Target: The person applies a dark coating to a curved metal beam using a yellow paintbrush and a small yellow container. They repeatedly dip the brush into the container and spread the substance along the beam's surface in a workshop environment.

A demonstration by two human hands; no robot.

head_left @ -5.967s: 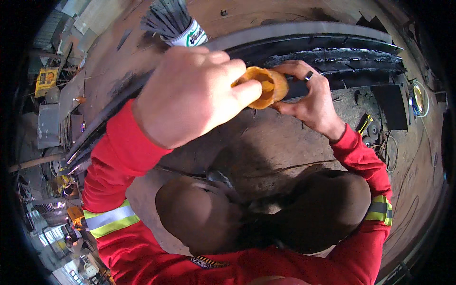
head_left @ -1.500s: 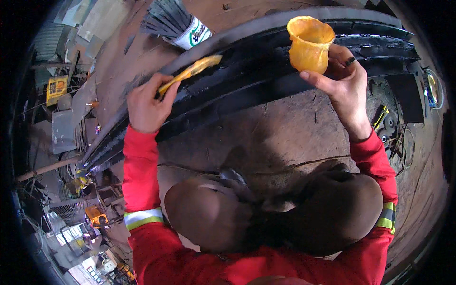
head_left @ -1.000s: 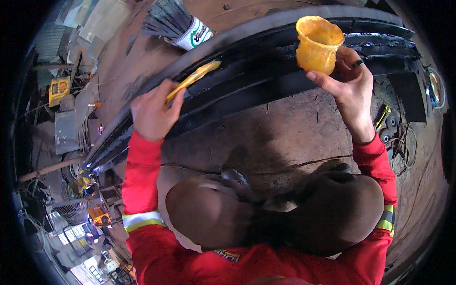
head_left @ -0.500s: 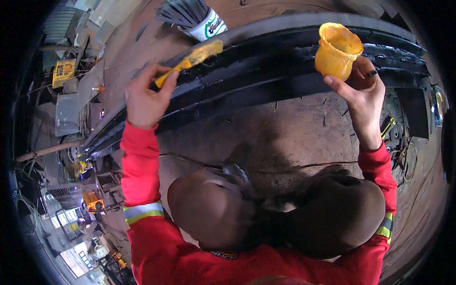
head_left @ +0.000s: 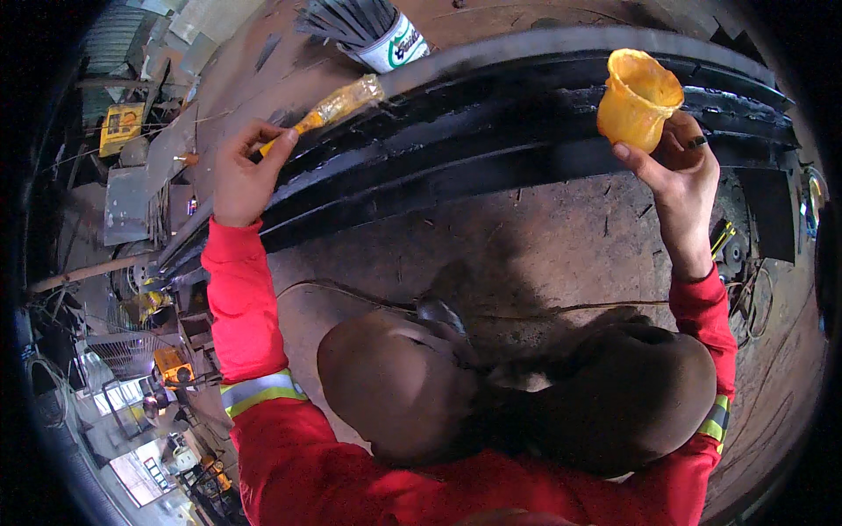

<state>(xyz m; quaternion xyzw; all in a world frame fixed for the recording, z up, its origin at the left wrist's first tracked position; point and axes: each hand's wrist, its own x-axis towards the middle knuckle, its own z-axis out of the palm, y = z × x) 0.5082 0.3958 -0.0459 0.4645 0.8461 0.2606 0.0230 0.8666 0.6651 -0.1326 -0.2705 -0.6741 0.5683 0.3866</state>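
My left hand point(head_left: 248, 171) is closed around the yellow handle of a paintbrush point(head_left: 338, 101), whose head looks coated or wrapped in something pale and shiny. The brush points up and right, over the left part of a long black metal beam point(head_left: 421, 151) with several ridges. Whether its tip touches the beam I cannot tell. In my right hand point(head_left: 688, 180) is a yellow cup point(head_left: 630, 118) with an uneven, flared rim, gripped from below and the right side. It is held above the beam's right part, tilted slightly; its contents are not clear.
Beyond the beam stands a white bucket point(head_left: 395, 51) full of dark rods. A cable point(head_left: 570, 307) runs over the brown ground point(head_left: 561, 237) by my knees. Tools and coiled cable point(head_left: 750, 307) lie at the right. Left are metal sheets point(head_left: 124, 206) and a yellow box point(head_left: 121, 127).
My left hand and the paintbrush have moved left along the beam. My right hand with the cup has shifted slightly right. Both grips are unchanged.
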